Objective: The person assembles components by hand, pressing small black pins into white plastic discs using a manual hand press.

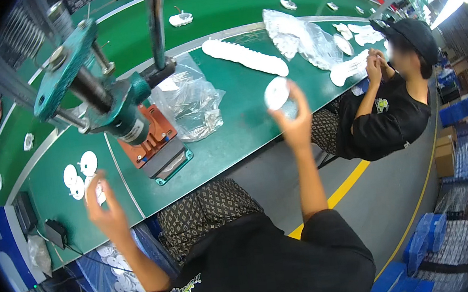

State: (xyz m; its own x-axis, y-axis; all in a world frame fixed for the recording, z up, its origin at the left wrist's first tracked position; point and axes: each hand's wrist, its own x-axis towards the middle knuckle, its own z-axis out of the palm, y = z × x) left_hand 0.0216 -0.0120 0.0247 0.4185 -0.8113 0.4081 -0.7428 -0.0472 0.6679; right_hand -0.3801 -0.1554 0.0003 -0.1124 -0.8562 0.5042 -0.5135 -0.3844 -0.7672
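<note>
In my right hand (295, 119) a round white disc (277, 93) is held up by its edge, over the front part of the green bench. My left hand (108, 210) is at the bench's left side, thumb and fingers around another white disc (100, 193) that they partly cover. Close beside it lie several white discs (88, 162) with small pins sticking out at their edges. Between my hands stands a green hand press (128, 120) with an orange fixture (158, 132) under its ram.
A long row of stacked white discs (244, 57) lies across the bench. Clear bags hold thin metal pins (199, 115) and white parts (299, 33). Behind runs a green conveyor (219, 5). A co-worker (393, 89) sits at right. A lined bin of discs (124, 280) stands below left.
</note>
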